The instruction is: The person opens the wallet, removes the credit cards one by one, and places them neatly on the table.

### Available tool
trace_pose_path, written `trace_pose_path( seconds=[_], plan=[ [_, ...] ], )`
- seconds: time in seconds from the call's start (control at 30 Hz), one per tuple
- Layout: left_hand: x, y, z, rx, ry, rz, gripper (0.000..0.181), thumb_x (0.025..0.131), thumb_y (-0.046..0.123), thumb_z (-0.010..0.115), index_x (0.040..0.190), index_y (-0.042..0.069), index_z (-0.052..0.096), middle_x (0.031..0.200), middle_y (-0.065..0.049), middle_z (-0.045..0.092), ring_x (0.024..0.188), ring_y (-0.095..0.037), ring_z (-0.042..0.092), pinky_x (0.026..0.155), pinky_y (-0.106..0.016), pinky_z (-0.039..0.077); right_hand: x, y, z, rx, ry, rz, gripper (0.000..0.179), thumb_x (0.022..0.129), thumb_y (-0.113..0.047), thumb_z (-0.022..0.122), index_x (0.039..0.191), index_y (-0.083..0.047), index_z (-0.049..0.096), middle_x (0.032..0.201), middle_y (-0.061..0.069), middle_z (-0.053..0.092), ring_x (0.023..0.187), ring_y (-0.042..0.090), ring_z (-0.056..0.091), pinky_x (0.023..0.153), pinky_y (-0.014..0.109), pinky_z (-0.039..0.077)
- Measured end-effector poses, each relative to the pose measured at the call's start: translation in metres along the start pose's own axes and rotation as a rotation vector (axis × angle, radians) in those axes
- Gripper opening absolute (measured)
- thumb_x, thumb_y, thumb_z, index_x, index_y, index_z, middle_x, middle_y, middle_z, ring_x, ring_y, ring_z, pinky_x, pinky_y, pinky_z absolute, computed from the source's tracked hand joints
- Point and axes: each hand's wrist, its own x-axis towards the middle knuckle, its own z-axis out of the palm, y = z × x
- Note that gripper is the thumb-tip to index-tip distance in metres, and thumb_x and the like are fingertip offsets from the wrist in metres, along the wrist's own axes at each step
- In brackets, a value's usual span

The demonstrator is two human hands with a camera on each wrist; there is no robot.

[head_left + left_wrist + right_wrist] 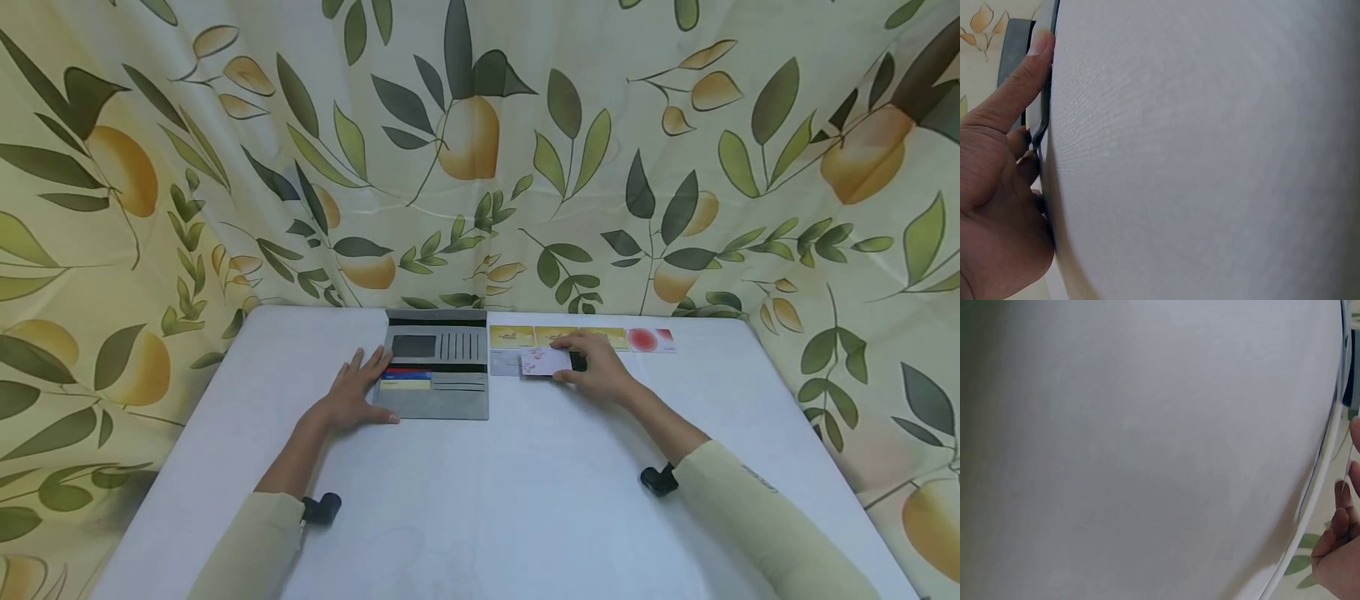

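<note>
A grey wallet [450, 406] lies unfolded near the table's far edge, with card slots and a dark window in its upper half. Several cards [406, 381] with blue, red and pale yellow edges sit in its lower left slots. My left hand [352, 392] rests at the wallet's left side, fingers spread, thumb [1022, 81] on its lower edge. Right of the wallet, my right hand [600, 371] pinches a white card with a pink pattern [544, 362] between thumb and fingers. The pinched card is above a pale card [505, 363].
Gold cards [512, 336] and a white card with a red circle [642, 339] form a row along the far edge of the white table [480, 500]. A curtain with a fruit and leaf print [480, 208] hangs right behind the table.
</note>
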Motion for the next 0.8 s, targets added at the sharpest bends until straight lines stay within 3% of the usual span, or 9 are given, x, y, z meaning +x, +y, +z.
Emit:
trace_pose_path(
  seconds=[0.23,0.8],
  plan=[
    [0.001,-0.003,0.003,-0.004,-0.001,0.001,0.120,0.079,0.043,0.092,0.169,0.010,0.019,0.176,-0.015,0.004,0.158,-0.044,-0.014,0.125,-0.059,-0.009,-0.007,0.013,-0.007,0.003,0.008,0.043,0.054,0.084,-0.014,0.091,0.133,-0.005,0.070,0.135,0.020,0.063,0.121,0.041,0.052,0.102,0.057,0.043],
    [0.002,-0.004,0.003,-0.005,0.016,0.005,0.120,0.079,0.042,0.092,0.169,0.011,0.019,0.176,-0.014,0.005,0.158,-0.042,-0.014,0.126,-0.058,-0.009,-0.022,0.035,-0.024,0.028,0.011,0.103,0.051,0.088,-0.012,0.087,0.136,-0.005,0.068,0.140,0.020,0.058,0.126,0.040,0.050,0.106,0.059,0.043]
  ],
)
